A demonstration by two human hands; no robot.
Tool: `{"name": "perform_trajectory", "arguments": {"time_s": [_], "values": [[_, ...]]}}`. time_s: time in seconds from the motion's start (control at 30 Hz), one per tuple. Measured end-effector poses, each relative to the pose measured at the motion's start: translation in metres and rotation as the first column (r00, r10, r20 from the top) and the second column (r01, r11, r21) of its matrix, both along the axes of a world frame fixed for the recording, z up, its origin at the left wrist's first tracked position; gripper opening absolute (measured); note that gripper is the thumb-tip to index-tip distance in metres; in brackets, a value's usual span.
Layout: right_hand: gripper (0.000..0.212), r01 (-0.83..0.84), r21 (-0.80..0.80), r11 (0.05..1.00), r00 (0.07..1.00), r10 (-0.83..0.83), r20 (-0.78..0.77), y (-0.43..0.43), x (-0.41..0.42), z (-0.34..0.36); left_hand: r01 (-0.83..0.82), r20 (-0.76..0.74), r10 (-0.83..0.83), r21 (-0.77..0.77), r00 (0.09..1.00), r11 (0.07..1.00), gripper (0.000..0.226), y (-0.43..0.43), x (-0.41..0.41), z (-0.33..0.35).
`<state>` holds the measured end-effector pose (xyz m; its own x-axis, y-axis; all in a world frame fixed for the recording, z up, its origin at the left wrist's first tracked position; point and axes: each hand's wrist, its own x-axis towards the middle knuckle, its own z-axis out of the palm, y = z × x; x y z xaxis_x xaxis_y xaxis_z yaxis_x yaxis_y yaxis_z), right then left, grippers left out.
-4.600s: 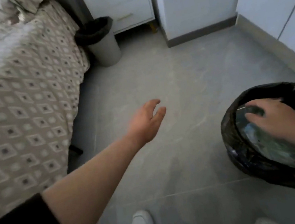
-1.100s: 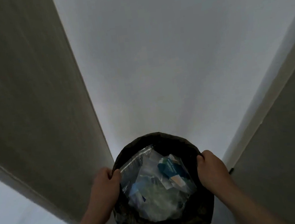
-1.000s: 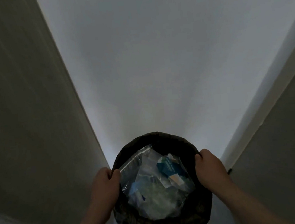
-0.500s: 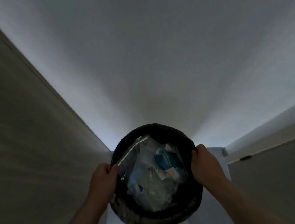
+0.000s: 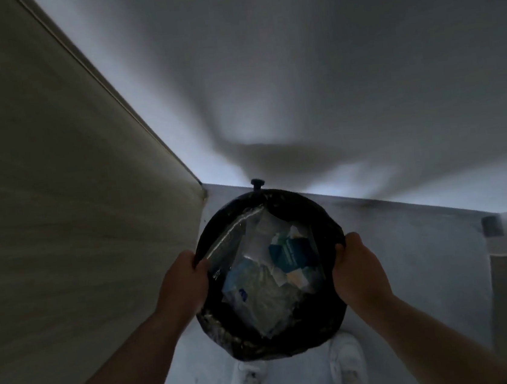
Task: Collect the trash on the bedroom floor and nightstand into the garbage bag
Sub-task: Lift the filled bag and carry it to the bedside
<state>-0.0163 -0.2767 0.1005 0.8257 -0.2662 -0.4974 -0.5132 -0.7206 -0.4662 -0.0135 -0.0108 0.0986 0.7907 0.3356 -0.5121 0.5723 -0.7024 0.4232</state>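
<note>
I hold a black garbage bag open in front of me, low in the middle of the head view. My left hand grips its left rim and my right hand grips its right rim. Inside lies trash: clear plastic bags, white wrappers and a blue-and-white packet. The bag hangs above my two white shoes.
A beige wall panel fills the left side. A pale wall rises ahead, with a small dark knob just above the bag. A pale floor strip runs to the right, and a small dark fitting sits at far right.
The view has tilted downward, so my white shoes and the floor now show under the bag. Both hands keep the same grip on the bag's rim.
</note>
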Motion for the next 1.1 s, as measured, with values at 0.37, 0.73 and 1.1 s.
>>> {"name": "perform_trajectory", "arguments": {"time_s": [0.37,0.73,1.1], "values": [[0.016,0.003,0.045,0.999,1.000,-0.003,0.013,0.026,0.036,-0.115,-0.033,0.012,0.032,0.034,0.999,0.999,0.028,0.026,0.038,-0.135],[0.015,-0.018,0.041,0.999,1.000,0.019,-0.024,0.047,0.042,-0.153,-0.003,-0.032,0.004,0.056,0.999,0.998,0.024,0.053,0.052,-0.172],[0.017,0.060,0.052,0.997,0.997,-0.057,-0.058,0.049,0.044,-0.166,-0.078,-0.059,0.073,-0.098,0.996,0.992,0.021,0.062,0.062,-0.183]]}}
